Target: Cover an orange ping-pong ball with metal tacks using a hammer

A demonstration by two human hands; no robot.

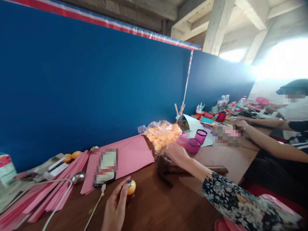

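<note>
My left hand is closed around a yellow-orange ping-pong ball, with a small shiny metal piece showing between thumb and ball. Farther right, my right hand reaches over the table beside a clear plastic bag of orange balls. Its fingers are blurred and point down at a shiny, dark metallic thing that I cannot make out. Below that wrist lies a hammer, its wooden handle stretching to the right under my forearm.
A phone with a cable lies on pink paper. Pink strips, metal spoon-like bowls and a carton are at left. Magenta mesh cups stand at right. A co-worker's arm extends over the table. A blue partition rises behind.
</note>
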